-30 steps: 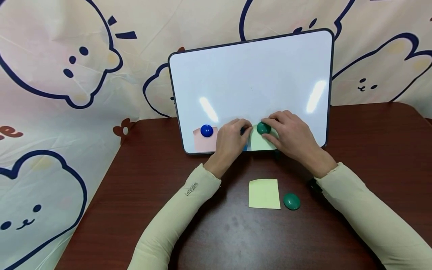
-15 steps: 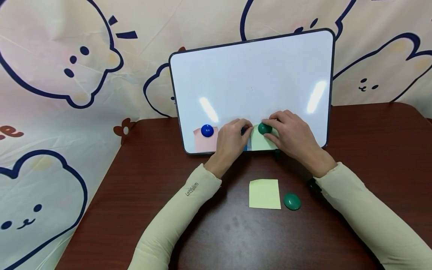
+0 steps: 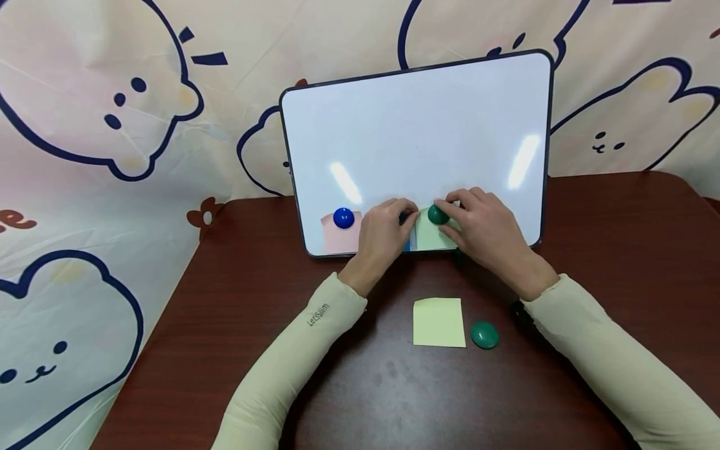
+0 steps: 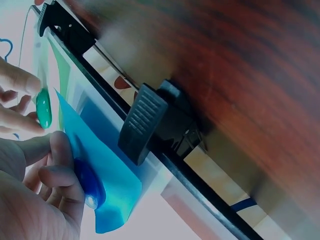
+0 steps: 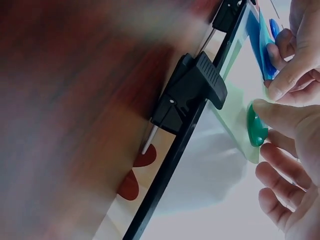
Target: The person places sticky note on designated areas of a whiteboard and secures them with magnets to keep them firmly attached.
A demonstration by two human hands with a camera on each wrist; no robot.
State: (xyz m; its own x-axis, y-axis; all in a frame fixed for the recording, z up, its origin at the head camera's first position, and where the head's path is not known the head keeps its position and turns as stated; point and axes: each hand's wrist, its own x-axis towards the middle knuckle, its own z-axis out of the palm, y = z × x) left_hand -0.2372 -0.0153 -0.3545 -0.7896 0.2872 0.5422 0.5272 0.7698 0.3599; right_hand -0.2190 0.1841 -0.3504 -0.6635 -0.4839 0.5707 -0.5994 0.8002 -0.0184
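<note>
On the lower part of the whiteboard, my right hand holds a round green magnet between thumb and index finger. The magnet lies against a pale green sticky note. My left hand has its thumb and index fingertips together at that note's upper left edge, apparently pinching it; the exact contact is hidden. Below the left hand, a blue sticky note carries a dark blue magnet, close beside the curled fingers in the left wrist view.
A pink sticky note under a blue magnet is at the board's lower left. On the table lie a yellow sticky note and another green magnet. Black stand clips grip the board's bottom edge.
The hands, magnets and notes stay practically in place; the head view has shifted slightly.
</note>
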